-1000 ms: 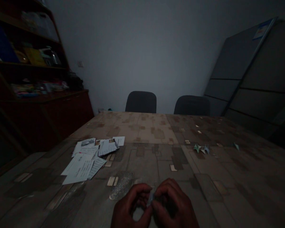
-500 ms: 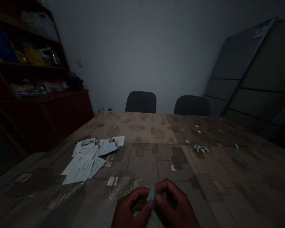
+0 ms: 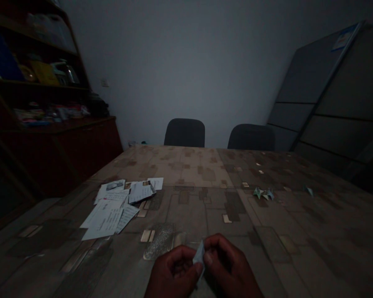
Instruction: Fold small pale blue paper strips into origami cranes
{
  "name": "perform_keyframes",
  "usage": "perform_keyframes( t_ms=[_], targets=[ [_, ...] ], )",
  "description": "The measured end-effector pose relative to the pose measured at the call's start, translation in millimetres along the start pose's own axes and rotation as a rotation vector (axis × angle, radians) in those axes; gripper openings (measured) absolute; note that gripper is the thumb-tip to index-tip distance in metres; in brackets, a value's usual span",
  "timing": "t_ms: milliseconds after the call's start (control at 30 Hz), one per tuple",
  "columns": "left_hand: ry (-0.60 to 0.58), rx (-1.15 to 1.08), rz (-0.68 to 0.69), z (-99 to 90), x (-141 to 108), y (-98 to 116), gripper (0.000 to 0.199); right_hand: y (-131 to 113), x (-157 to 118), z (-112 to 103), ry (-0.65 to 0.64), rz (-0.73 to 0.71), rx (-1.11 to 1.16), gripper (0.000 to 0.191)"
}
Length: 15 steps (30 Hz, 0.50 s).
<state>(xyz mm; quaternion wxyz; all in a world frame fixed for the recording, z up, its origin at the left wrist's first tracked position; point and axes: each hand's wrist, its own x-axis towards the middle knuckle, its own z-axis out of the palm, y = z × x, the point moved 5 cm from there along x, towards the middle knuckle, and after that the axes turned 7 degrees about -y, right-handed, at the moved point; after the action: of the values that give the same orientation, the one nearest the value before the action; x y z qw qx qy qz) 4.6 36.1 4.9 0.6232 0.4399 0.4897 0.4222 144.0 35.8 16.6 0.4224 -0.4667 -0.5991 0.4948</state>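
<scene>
Close to the table's near edge, a small folded piece of pale paper [image 3: 199,254] stands between my two hands. My left hand [image 3: 174,271] pinches its lower part between thumb and forefinger, with the other fingers curled in. On the opposite side, my right hand [image 3: 228,263] is closed with thumb and forefinger pressed at the paper's right edge. Farther off to the right lie small folded paper figures [image 3: 263,193], greenish and pale, and another folded paper piece [image 3: 308,191] sits apart from them. Dim light hides the fine folds.
A loose pile of printed papers and cards [image 3: 107,213] lies on the left of the patterned tablecloth [image 3: 186,215]. Two dark chairs [image 3: 185,133] stand behind the far edge. A filled shelf cabinet [image 3: 49,103] is at the left, and grey panels [image 3: 304,82] lean at the right.
The folded paper is turned more upright and shows more of its length between my fingers. Both hands have shifted only slightly.
</scene>
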Motion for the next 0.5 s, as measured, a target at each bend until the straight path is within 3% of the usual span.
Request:
perform_keyframes(
  t_ms=[233, 500],
  targets=[
    [0.023, 0.014, 0.023, -0.7, 0.1, 1.2, 0.019, 0.2, 0.7, -1.8, 0.004, 0.020, -0.009, 0.017],
    [-0.008, 0.063, 0.025, -3.7, 1.1, -1.2, 0.021, 10.0, 2.9, -0.3, -0.035, 0.016, 0.116, 0.038]
  ],
)
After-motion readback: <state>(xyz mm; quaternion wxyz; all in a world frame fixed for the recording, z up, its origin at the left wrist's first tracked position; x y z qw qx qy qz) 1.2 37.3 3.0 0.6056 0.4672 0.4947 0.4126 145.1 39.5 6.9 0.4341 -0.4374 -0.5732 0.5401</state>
